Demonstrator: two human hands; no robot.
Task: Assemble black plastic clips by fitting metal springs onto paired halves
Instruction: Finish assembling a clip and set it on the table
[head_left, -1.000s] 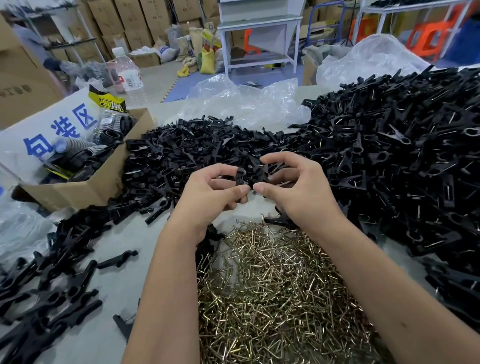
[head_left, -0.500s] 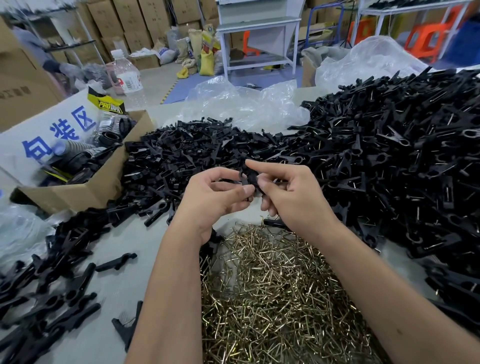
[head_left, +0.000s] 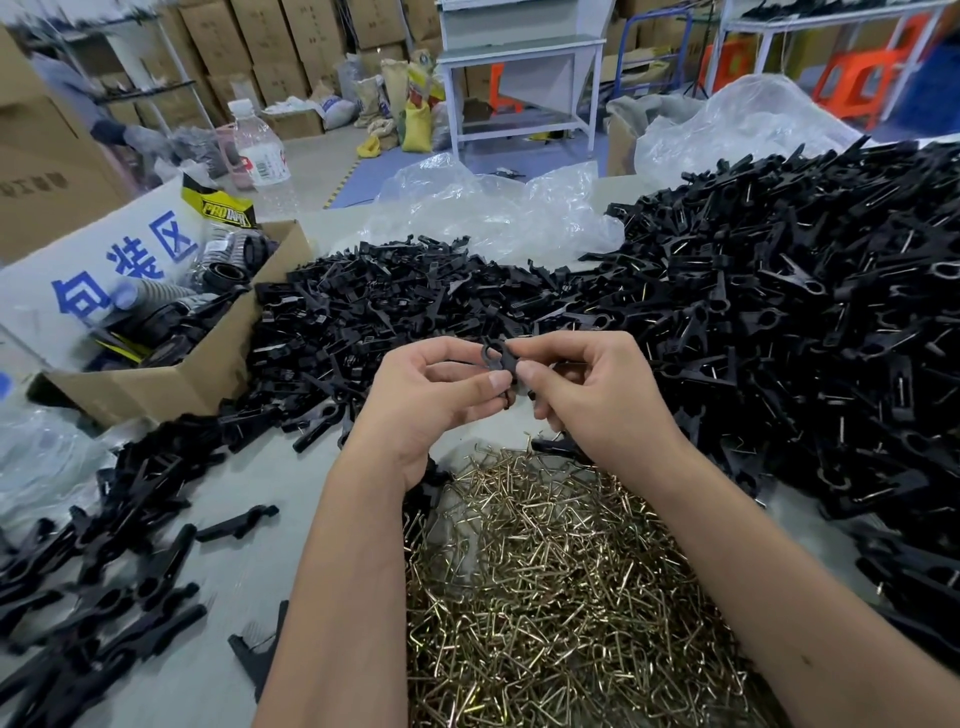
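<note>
My left hand (head_left: 431, 400) and right hand (head_left: 587, 395) pinch one black clip (head_left: 497, 358) between thumbs and forefingers, held up over the near edge of the springs (head_left: 561, 582). Change from a second ago: the hands then sat lower and closer together, fingers wrapped over the part so almost none of it showed. Now they have lifted and parted slightly, and the ring-shaped end of the clip stands clear above my thumbs. The two halves look paired and lined up. I cannot tell whether a spring is already on them; no metal shows between my fingers.

Judgement: the halves are mated, and the spring fit is either in hand or next.

Around the hands: the springs lie in a brass-coloured heap on the worktop (head_left: 249, 561), directly under my forearms. Loose halves (head_left: 374, 306) are piled beyond my left hand. The big heap on my right (head_left: 779, 312) shows metal glints, so probably finished clips. A cardboard box (head_left: 171, 374) sits far left, crumpled clear plastic (head_left: 493, 208) behind the piles.
</note>
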